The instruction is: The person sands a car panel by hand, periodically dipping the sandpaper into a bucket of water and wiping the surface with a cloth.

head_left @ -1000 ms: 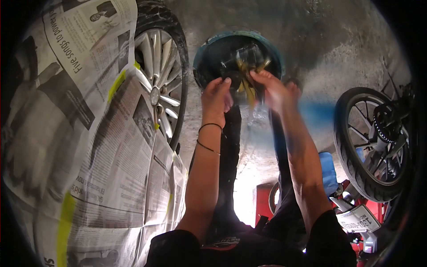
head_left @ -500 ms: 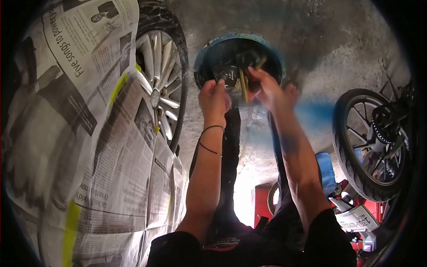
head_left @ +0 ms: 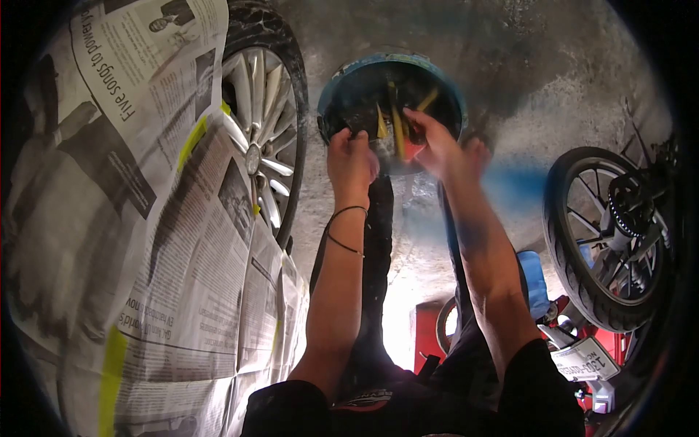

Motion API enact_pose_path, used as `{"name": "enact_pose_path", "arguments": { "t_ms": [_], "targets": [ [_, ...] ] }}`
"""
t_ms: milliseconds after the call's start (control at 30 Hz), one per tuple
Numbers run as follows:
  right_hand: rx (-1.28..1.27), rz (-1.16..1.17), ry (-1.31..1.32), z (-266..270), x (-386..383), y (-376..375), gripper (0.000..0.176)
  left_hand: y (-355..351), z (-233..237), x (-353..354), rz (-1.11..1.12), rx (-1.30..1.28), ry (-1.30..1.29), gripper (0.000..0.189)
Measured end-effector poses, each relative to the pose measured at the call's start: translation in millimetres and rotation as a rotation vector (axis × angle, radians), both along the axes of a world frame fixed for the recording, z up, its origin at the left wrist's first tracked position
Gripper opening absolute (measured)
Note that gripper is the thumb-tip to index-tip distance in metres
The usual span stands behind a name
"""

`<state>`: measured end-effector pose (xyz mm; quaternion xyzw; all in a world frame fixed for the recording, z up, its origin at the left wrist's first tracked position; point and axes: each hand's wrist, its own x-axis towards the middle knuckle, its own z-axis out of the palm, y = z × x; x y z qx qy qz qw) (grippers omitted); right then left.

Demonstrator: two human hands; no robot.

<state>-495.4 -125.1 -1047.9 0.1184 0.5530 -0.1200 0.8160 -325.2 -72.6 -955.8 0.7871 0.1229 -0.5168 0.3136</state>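
Observation:
My left hand (head_left: 351, 162), with a dark cord round its wrist, is at the lower left rim of a round blue-rimmed tub (head_left: 342, 75). Its fingers are curled together, and what they hold is too dark to tell. Over the tub's lower right side, my right hand (head_left: 437, 144) has its fingers bent inward beside a small red thing (head_left: 412, 150); whether it grips this is unclear. Between the hands, inside the dark tub, are a long yellowish strip (head_left: 397, 131), a shorter yellow piece (head_left: 381, 122) and another yellow piece (head_left: 429, 100) at the right.
A car wheel (head_left: 254, 159) stands at the left beside newspaper sheets (head_left: 196, 255) joined with yellow-green tape. On the right are a motorcycle wheel (head_left: 557, 240), a licence plate (head_left: 586, 360) and a blue object (head_left: 534, 284). My legs are below the tub.
A clear, shiny patch by my left fingers no longer shows. The short yellow piece and more of the red thing now show between the hands. Both hands have barely moved.

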Motion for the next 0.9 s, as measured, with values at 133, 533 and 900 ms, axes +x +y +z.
{"name": "enact_pose_path", "arguments": {
  "t_ms": [133, 533, 900],
  "targets": [
    [-0.416, 0.747, 0.242, -66, -11, 30, 0.029, 19, -11, -5, -0.330, -0.045, 0.118, 0.052],
    [-1.299, 1.854, 0.657, 7, 82, -73, 0.022, 43, -1, -21, -1.016, -0.045, -0.194, 0.029],
    [-1.261, 1.761, 0.640, -147, 92, -42, 0.034, 31, -4, 1, -0.738, -0.184, -0.227, 0.019]
  ]
}}
